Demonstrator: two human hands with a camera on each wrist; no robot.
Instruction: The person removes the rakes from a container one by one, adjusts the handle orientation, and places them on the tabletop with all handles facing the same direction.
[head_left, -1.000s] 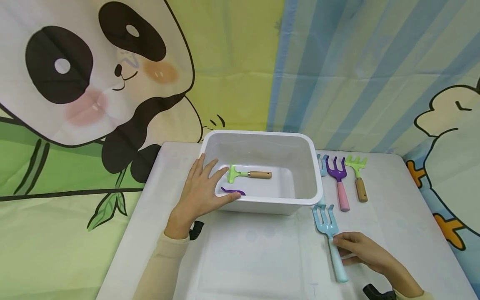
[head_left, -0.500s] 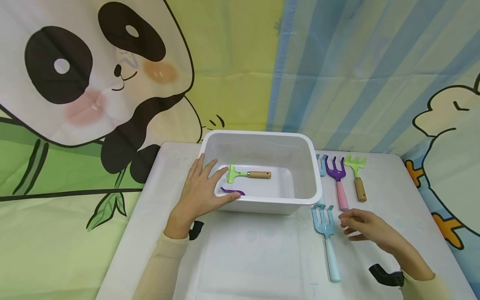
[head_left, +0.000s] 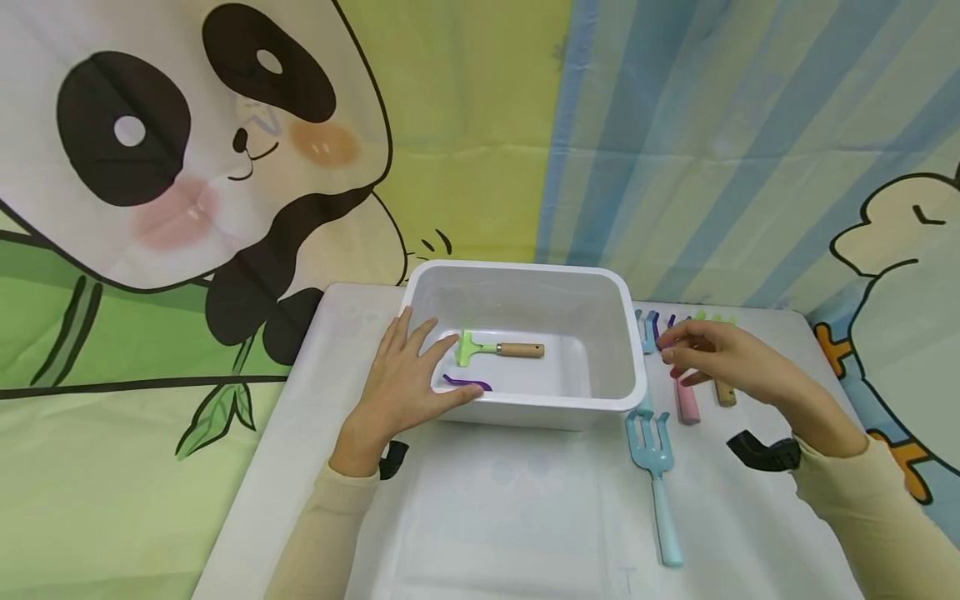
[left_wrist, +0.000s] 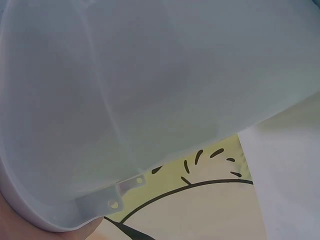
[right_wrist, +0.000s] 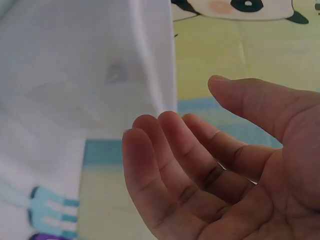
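My left hand (head_left: 401, 383) rests with spread fingers on the near left corner of a white plastic bin (head_left: 525, 402), its thumb along the front rim. Inside the bin lie a small green rake with a wooden handle (head_left: 519, 351) and a curved purple tool (head_left: 468, 383), mostly hidden. Loosely bent and holding nothing, my right hand (head_left: 727, 362) hovers over a purple hand fork with a pink handle (head_left: 687, 405) and a green one with a wooden handle (head_left: 725, 394), covering parts of both. A light blue hand fork (head_left: 665, 521) lies nearer me.
Another light blue fork (head_left: 648, 333) lies close against the bin's right side, partly hidden by it. The white table (head_left: 510, 517) meets a printed cloth backdrop (head_left: 480, 150) behind the bin. Black wrist mounts (head_left: 761, 452) sit on both wrists.
My right hand has let go of the near light blue fork, leaving it on the table, and has moved away and up over the other forks. My left hand has stayed in place.
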